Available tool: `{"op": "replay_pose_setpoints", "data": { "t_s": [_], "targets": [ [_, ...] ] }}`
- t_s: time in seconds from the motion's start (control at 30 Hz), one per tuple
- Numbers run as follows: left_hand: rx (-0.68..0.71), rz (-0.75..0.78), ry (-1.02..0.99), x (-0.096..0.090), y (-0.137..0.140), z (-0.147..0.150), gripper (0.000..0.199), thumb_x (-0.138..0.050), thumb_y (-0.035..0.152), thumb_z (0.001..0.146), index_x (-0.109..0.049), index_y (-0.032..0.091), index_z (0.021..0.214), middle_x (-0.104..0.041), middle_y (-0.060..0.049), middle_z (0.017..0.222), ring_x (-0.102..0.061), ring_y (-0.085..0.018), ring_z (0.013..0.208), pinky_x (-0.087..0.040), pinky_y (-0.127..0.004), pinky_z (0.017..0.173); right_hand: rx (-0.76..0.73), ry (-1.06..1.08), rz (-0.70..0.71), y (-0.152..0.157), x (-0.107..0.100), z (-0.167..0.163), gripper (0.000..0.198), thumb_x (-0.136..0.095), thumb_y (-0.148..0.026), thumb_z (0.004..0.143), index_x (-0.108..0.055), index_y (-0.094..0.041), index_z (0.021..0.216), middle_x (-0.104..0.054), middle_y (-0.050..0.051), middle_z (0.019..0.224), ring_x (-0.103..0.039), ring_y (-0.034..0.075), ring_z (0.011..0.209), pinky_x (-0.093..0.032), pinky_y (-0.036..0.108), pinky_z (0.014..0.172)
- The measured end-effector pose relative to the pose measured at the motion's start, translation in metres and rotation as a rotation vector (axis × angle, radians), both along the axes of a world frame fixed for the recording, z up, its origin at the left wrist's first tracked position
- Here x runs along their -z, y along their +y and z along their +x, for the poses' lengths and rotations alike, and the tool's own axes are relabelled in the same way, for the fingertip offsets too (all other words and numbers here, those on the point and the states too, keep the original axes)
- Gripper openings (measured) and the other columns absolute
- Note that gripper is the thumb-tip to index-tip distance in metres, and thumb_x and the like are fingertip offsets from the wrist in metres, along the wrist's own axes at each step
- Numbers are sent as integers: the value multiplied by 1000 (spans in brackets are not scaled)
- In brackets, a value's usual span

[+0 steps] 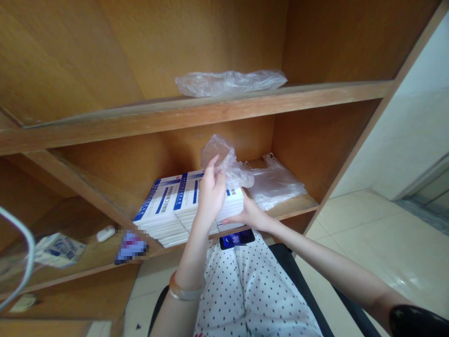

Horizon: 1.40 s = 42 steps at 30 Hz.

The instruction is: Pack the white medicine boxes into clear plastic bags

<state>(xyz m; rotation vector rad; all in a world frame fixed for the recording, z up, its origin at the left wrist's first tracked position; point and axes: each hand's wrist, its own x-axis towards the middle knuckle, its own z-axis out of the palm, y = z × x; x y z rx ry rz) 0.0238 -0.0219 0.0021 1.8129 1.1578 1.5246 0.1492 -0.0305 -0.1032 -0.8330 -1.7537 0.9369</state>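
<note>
Stacks of white-and-blue paperback books (168, 201) lie side by side on the middle shelf, their page edges toward me. My left hand (212, 194) is over the right-hand stack, its fingers closed on a crumpled clear plastic bag (229, 164). The bag rests partly above the books. Around the right end of the same stack, my right hand (249, 213) has its thumb along the front and its fingers at the side, gripping the books. Flat clear plastic bags (275, 182) lie on the shelf just right of my right hand.
Another clear plastic bag (231, 83) lies on the upper shelf (140, 119). A phone (236, 239) rests on my lap below the shelf edge. In the left compartment are a white-and-blue box (59, 250), a small white object (105, 233) and a blurred blue item (130, 248). A white cable (28, 252) curves at far left.
</note>
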Motion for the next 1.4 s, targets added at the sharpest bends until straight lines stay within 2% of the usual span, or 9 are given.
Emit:
{"op": "replay_pose_setpoints", "data": {
  "t_s": [0.3, 0.57, 0.73, 0.83, 0.93, 1.07, 1.17, 1.27, 1.4],
  "targets": [
    [27, -18, 106, -3, 3, 2, 29, -47, 17, 84, -59, 14, 111, -61, -12, 119, -55, -20, 112, -36, -39, 102, 108, -31, 14, -2, -3, -3, 91, -78, -34, 58, -31, -21, 135, -52, 12, 126, -52, 30, 111, -43, 48, 95],
    [113, -108, -214, -14, -6, -1, 19, -56, 21, 80, -66, 17, 95, -69, -6, 89, -63, -16, 79, -50, -26, 65, -128, 72, -85, 1, -17, 44, 74, -75, -36, 66, -42, -26, 133, -46, 9, 136, -44, 28, 124, -33, 53, 106],
    [155, -151, -381, -16, -10, 10, 21, -57, 26, 82, -66, 21, 100, -67, -5, 97, -64, -15, 80, -51, -23, 64, -70, 308, -133, -4, -37, 78, 56, -70, -35, 74, -50, -33, 127, -45, 2, 139, -49, 20, 120, -40, 41, 102],
    [248, -173, -351, -19, -16, 22, 26, -55, 31, 84, -64, 24, 108, -65, -5, 107, -64, -16, 84, -53, -25, 66, 64, 285, -161, -12, -45, 89, 27, -67, -36, 77, -66, -26, 101, -65, 3, 105, -60, 16, 90, -50, 32, 83],
    [346, -199, -285, -24, -24, 31, 35, -56, 31, 85, -57, 27, 120, -64, -7, 111, -64, -19, 88, -54, -30, 71, 87, 332, -220, -21, -47, 99, 18, -64, -39, 79, -68, -21, 82, -63, 0, 77, -57, 11, 68, -50, 25, 65],
    [490, -203, -189, -29, -34, 37, 67, -66, 23, 77, -37, 32, 137, -63, -7, 110, -63, -22, 95, -54, -38, 78, -66, 409, -299, -37, -51, 106, 27, -68, -36, 77, -62, -24, 100, -64, 2, 95, -61, 13, 78, -52, 27, 71],
    [578, -171, -71, -27, -39, 38, 88, -72, 17, 69, -27, 33, 142, -61, -8, 110, -62, -23, 97, -53, -42, 81, -34, 337, -266, -44, -56, 110, 40, -77, -26, 67, -61, -25, 104, -63, 2, 104, -61, 15, 92, -50, 29, 84],
    [534, -120, 47, -21, -36, 36, 91, -72, 14, 68, -24, 32, 143, -62, -7, 103, -62, -21, 88, -53, -38, 78, 120, 276, -218, -42, -56, 119, 34, -77, -26, 66, -64, -24, 97, -65, 2, 97, -62, 14, 87, -51, 30, 83],
    [283, -53, 179, -11, -26, 29, 79, -67, 13, 71, -32, 27, 140, -60, -2, 87, -54, -12, 67, -49, -29, 67, 314, 257, -145, -32, -49, 139, 23, -74, -34, 71, -68, -21, 89, -67, 3, 87, -60, 13, 76, -51, 26, 71]
  ]
}}
